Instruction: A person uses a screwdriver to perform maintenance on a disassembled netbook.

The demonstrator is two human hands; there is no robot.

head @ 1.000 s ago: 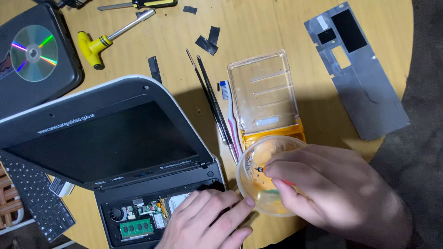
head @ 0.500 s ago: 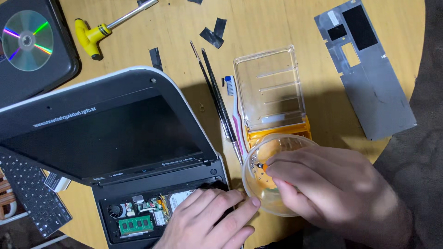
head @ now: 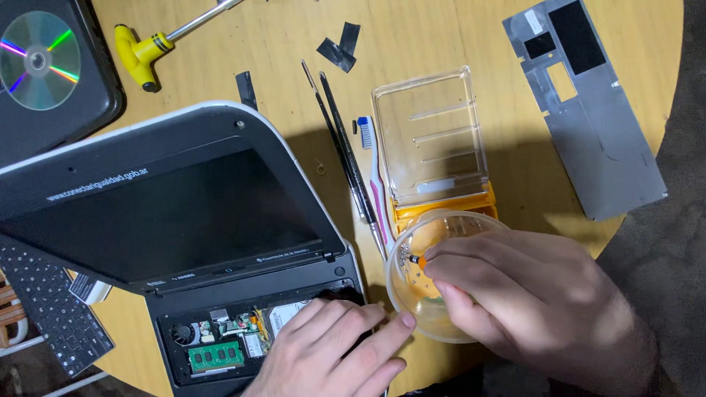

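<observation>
Fingers of the right hand (head: 529, 294) pinch a small screwdriver (head: 416, 259) inside the clear plastic cup (head: 412, 309); left hand (head: 331, 353) rests flat, empty, on the opened laptop (head: 220, 220).

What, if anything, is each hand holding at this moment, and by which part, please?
The right hand pinches a small orange-tipped tool by its handle end inside the clear round container. The left hand holds nothing and rests on the opened laptop.
</observation>
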